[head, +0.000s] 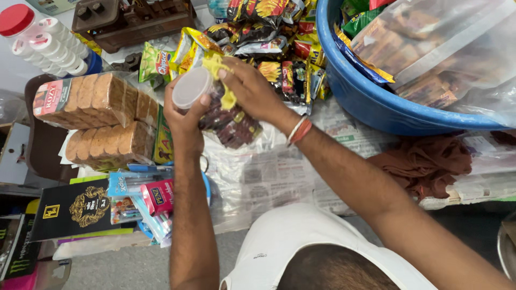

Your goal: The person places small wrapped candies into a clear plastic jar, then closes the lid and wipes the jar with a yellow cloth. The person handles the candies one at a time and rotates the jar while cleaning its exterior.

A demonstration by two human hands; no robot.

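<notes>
Near the upper middle of the frame, the left hand (pixel 183 115) grips a small clear jar (pixel 192 87) with a pale lid, its fingers wrapped round it to keep it steady. The right hand (pixel 252 88) has its fingers pinched together on a yellow cloth (pixel 221 80), pressed against the jar, seemingly for wiping, though the contact is partly hidden. Snack packets (pixel 269 53) are heaped behind, a blue tub (pixel 365 102) at upper right, wrapped biscuits (pixel 94 102) at left on the newspaper-covered surface (pixel 279 172).
</notes>
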